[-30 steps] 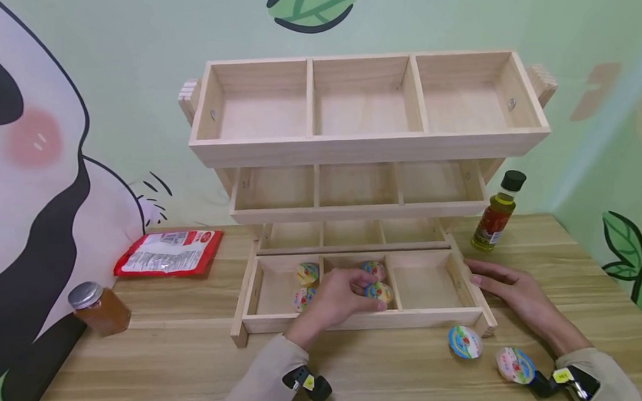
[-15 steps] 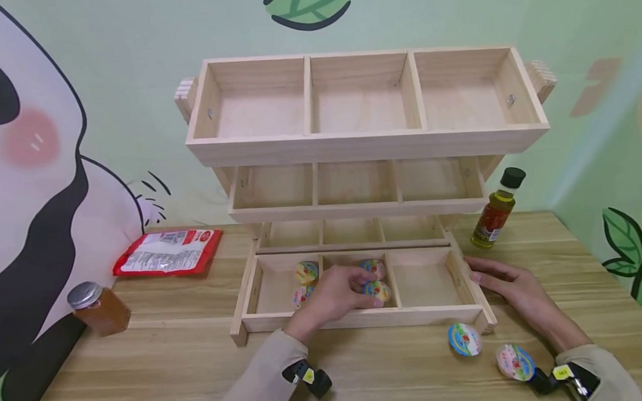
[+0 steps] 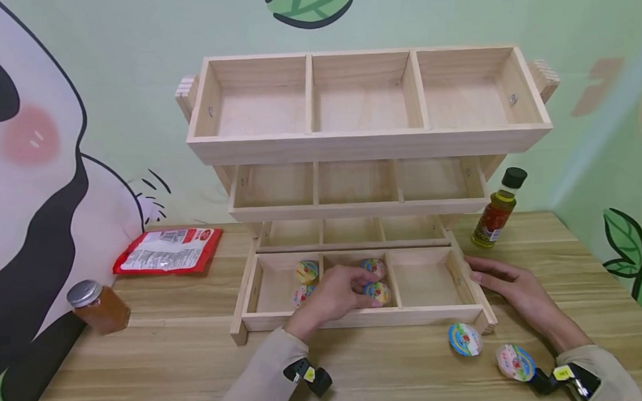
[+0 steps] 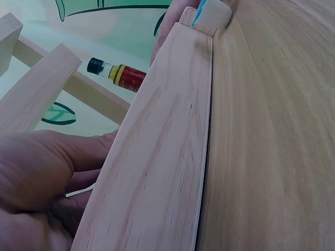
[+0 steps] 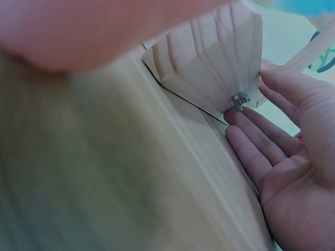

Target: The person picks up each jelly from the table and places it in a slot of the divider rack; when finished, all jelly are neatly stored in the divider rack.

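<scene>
Bottom tray [image 3: 439,315] shows four cups [image 3: 378,294]; left hand [image 3: 339,292] pinches one near front edge; straight-fingered right hand [image 3: 522,296] touches rack [image 3: 484,306] at right edge.

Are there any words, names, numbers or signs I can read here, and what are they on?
Nothing reads clearly.
Red-and-white packet: print too small.
Black-capped bottle: label too small.
Round cups: lid print too small and blurred.
Yellow wrist stickers: marks too small.
</scene>
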The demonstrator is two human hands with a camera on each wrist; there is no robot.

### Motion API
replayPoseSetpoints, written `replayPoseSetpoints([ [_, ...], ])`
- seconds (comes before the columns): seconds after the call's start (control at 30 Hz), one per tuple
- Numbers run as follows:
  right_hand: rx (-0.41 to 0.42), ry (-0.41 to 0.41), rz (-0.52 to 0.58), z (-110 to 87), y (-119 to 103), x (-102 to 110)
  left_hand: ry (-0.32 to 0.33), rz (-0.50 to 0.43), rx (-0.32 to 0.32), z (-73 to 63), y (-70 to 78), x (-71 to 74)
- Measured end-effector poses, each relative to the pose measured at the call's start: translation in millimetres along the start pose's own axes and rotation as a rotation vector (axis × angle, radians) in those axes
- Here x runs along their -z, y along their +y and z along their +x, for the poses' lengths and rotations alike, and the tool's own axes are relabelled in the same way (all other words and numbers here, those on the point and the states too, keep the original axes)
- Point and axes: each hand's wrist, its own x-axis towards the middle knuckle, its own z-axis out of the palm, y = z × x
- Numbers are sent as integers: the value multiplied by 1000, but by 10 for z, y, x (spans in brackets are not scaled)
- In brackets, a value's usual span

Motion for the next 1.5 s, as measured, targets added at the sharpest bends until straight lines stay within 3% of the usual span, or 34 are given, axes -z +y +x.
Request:
replayPoseSetpoints([
  [0.87, 0, 2, 21, 2, 4, 3, -15, 5, -45, 18, -14, -22],
  [1.2, 2, 3, 25, 2, 13, 3, -20, -56, -14, 7, -15, -15],
  [1.5, 9, 3, 31, 4, 21, -3, -5, -26, -22, -61, -8, 40],
])
